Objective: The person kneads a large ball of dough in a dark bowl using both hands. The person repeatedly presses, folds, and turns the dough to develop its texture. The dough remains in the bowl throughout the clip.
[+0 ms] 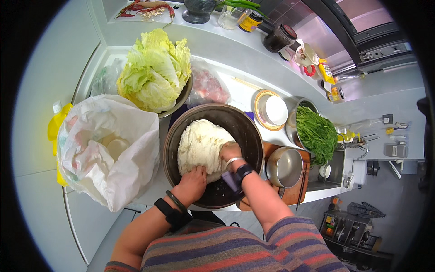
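Note:
A large mass of pale dough [202, 146] lies in a wide dark basin [249, 136] right in front of me. At the dough's near edge, my left hand [193, 182] rests with its fingertips on the surface; a bangle and a black band circle that wrist. My right hand [231, 153] presses into the dough's right side, its fingers partly sunk in and hidden. A silver bracelet and a black band are on the right wrist. Small dough crumbs lie on the basin's bottom.
Left stands an open white woven bag [142, 142]; behind it, a bowl heaped with leafy cabbage [156, 71]. Right are a metal pot [284, 166] on a wooden board [268, 151], a white bowl on a plate [276, 110], and a metal bowl of green vegetables [316, 132] near the sink.

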### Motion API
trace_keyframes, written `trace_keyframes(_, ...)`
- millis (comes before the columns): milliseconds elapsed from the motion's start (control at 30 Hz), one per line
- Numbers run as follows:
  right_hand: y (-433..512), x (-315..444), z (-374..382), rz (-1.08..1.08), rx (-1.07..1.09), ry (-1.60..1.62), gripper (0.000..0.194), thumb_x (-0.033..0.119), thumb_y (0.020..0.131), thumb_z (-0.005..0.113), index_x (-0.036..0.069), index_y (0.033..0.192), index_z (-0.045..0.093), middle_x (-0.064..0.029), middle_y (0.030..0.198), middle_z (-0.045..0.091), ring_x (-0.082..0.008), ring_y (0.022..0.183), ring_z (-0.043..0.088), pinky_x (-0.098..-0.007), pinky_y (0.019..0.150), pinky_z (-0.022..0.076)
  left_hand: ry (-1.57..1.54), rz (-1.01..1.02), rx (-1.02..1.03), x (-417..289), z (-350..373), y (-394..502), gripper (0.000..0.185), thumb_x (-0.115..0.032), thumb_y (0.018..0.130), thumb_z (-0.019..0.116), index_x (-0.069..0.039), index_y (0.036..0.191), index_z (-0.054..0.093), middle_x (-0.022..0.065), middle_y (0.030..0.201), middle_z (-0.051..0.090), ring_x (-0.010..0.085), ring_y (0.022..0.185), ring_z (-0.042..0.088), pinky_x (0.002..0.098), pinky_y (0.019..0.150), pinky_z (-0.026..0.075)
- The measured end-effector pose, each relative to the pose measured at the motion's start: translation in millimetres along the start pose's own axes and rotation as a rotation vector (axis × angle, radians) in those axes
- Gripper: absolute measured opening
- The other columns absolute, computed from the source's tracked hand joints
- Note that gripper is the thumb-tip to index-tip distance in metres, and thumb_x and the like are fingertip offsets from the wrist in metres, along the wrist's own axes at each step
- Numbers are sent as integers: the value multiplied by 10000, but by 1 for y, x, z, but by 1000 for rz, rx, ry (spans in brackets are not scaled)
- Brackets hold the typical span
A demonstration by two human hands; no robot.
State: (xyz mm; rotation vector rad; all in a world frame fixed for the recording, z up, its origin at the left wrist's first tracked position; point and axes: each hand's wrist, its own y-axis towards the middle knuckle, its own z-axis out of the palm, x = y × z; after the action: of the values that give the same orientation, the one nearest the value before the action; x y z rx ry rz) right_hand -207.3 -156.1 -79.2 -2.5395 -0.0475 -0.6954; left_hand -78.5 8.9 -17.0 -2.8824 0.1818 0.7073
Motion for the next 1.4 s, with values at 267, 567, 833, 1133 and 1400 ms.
trace_keyframes(267,-60,7,7,-94,-182,455,92,22,629,583,11,555,529,-52,501,501,-148,462,470,-302,460,386,-231,-50,215,12,-43,-1,324,-84,772,551,10,1080,518,233,1008,575,384,878,598,446,760,495)
trace_keyframes(567,-48,38,54,-229,503,-435,222,228,747,607,60,870,686,-184,926,651,-356,886,621,-428,767,492,-212,-439,298,54,-37,75,325,-26,770,539,48,1084,570,255,1068,591,377,978,595,410,844,490)
trace_keyframes(833,-90,39,32,-373,30,-241,145,173,727,570,93,788,675,-174,810,641,-332,822,624,-415,734,504,-175,-454,285,42,-42,73,281,-39,784,541,54,1041,605,233,1121,581,349,1044,576,391,871,481)
trace_keyframes(1133,-24,44,-6,-414,1,-413,112,101,650,579,13,670,646,-193,732,634,-342,655,616,-438,589,482,-174,-400,260,46,-30,69,358,-2,734,573,55,1086,542,231,1149,549,356,1054,550,392,893,461)
trace_keyframes(1400,-45,31,-24,-508,305,-265,118,93,641,604,57,734,669,-180,754,633,-342,717,621,-400,686,493,-152,-209,26,9,-30,10,275,-26,730,536,-20,1005,533,226,1023,563,413,874,575,457,773,476)
